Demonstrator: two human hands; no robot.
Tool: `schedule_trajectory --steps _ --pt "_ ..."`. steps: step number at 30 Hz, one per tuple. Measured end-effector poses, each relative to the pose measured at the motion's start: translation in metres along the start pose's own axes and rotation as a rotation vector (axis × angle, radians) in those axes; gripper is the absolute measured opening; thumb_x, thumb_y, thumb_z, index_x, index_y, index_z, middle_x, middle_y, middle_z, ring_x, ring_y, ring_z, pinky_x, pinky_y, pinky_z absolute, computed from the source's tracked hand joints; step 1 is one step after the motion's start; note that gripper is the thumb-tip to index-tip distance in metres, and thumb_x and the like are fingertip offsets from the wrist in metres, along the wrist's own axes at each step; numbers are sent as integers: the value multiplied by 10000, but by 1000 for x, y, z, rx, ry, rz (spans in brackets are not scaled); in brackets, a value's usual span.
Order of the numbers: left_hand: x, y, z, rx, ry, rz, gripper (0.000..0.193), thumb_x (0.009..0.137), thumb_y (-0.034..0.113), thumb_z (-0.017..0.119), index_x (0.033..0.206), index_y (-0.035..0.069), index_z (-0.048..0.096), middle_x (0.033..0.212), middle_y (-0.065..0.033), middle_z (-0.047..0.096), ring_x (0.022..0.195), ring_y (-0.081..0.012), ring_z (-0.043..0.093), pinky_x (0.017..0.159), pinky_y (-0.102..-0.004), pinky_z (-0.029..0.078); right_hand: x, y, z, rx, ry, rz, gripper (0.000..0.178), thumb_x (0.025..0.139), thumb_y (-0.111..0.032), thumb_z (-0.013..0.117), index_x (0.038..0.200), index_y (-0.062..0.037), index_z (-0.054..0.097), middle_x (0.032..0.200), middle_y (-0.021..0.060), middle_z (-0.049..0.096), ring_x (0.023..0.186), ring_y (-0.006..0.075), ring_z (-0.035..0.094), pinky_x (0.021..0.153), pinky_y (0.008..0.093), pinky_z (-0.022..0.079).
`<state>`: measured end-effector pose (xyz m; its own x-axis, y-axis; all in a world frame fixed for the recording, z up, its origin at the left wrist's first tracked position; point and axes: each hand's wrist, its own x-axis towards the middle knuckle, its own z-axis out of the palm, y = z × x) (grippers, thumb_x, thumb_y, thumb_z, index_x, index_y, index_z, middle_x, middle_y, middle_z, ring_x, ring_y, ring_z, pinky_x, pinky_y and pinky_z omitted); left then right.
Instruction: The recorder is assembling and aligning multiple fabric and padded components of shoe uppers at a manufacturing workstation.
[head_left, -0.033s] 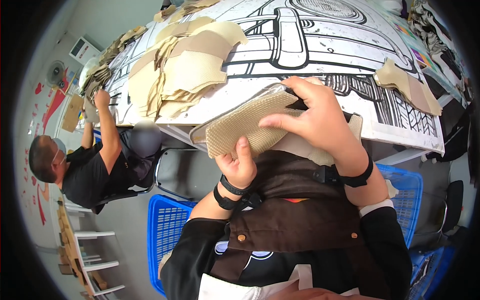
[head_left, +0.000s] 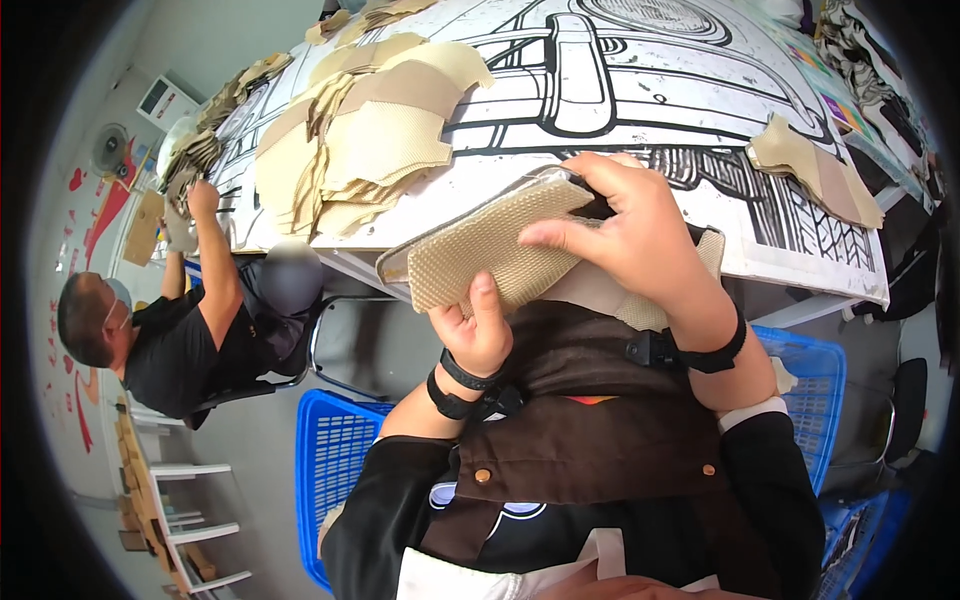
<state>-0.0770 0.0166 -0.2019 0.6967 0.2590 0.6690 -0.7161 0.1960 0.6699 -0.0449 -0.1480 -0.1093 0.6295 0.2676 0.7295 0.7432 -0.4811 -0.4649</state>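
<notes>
Fingers (head_left: 485, 297) of left hand (head_left: 474, 342) and right hand (head_left: 640, 215) still pinch the beige mesh piece (head_left: 490, 245), barely shifted.

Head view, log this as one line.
left hand: holds beige textured fabric piece | right hand: holds same piece | beyond: stacked tan fabric pieces on white printed table

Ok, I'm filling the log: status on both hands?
Left hand gripping tan mesh piece by lower edge. Right hand gripping its right part. Stacked pieces on table, apart from hands.
</notes>
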Motion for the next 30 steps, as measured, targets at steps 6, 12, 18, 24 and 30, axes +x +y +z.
schedule_trajectory --steps 6,12,18,24,30 --pt "-3 -3 3 -282 -22 -57 484 879 131 554 1302 -17 371 1229 -131 505 1152 -245 475 968 -348 370 5 0 -3 162 -36 94 278 841 -314 609 777 -45 629 619 139 564 537 320 512 538 350 406" --pt "-8 -1 -11 419 -365 -84 348 809 97 678 1129 13 569 1136 -99 577 1068 -187 522 879 -321 431 6 2 -9 79 -27 74 333 893 -299 548 708 -24 581 551 159 490 513 339 486 505 374 380" --pt "-2 -14 -11 -248 121 -40 527 878 64 573 1340 50 321 1297 -108 436 1152 -247 465 989 -412 381 -14 7 -45 -433 297 -160 552 872 -367 566 1248 28 476 1215 199 528 1041 327 529 883 389 377" --pt "13 -4 -33 -258 138 3 602 858 227 639 1345 68 323 1299 -103 444 1147 -255 486 976 -431 423 -65 19 -70 462 144 332 1011 612 -320 835 1386 9 274 1393 175 367 1225 296 414 1020 396 311" --pt "13 2 -47 -271 53 71 516 855 286 630 1278 76 421 1213 -70 538 1081 -240 553 958 -427 451 -62 -4 -76 389 -180 285 980 548 -161 877 1360 -33 343 1350 126 417 1198 203 455 1004 306 336"
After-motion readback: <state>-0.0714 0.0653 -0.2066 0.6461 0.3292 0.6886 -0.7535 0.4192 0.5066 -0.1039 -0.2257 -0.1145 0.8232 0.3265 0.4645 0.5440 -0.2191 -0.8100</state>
